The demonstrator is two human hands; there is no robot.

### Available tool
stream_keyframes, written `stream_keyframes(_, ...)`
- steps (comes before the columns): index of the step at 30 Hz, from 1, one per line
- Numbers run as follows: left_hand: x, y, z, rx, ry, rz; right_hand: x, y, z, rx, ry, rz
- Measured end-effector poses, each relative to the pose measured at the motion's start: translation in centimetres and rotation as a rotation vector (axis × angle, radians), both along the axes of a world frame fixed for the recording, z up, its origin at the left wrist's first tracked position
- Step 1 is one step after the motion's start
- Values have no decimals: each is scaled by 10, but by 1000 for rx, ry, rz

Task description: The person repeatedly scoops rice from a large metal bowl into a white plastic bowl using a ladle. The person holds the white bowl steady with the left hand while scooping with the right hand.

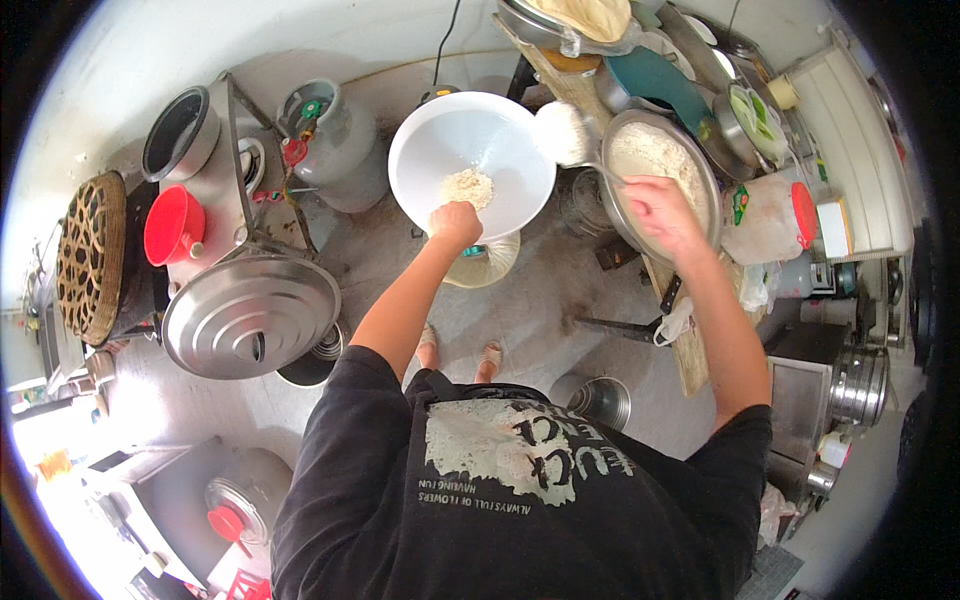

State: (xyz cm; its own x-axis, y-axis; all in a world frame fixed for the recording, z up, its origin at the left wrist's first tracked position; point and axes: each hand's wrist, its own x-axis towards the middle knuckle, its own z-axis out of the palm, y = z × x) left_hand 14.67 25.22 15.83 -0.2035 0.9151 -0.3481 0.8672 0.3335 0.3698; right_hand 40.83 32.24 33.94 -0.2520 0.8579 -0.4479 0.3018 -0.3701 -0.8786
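Observation:
My left hand (456,225) is closed at the near rim of a large white plastic basin (420,135); whether it grips the rim or something else cannot be told. A small heap of pale grains or flour (469,187) lies in the basin. To the right, my right hand (660,210) holds the thin handle of a metal ladle (606,171). The ladle's blurred head carries a white heap (561,133) beside the basin's right rim. Under my right hand and forearm stands a wide metal bowl (709,172) with a pale, crumbly mass (652,150) inside.
A gas cylinder (345,157) stands behind left. A large metal lid (251,315), a red plastic dipper (174,225) and a metal pot (180,135) are at the left. At the right is a tub with a red lid (804,215). A metal pot (600,401) stands on the floor.

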Motion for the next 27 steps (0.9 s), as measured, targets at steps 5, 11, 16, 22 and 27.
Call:
stream_keyframes(5, 2, -2, 6, -13, -31, 17, -80, -13, -112, 832, -724, 422)
stream_keyframes(11, 0, -2, 1, 24, 13, -13, -90, -18, -139, 955, -847, 352)
stream_keyframes(16, 1, 0, -1, 19, -3, 1, -43, -2, -92, 289, -171, 39)
stream_keyframes(22, 2, 2, -1, -15, 28, -18, 25, -19, -24, 151, 43, -194)
stream_keyframes(27, 2, 6, -10, 4, 52, -43, 120, 10, -69, 722, -683, -128)
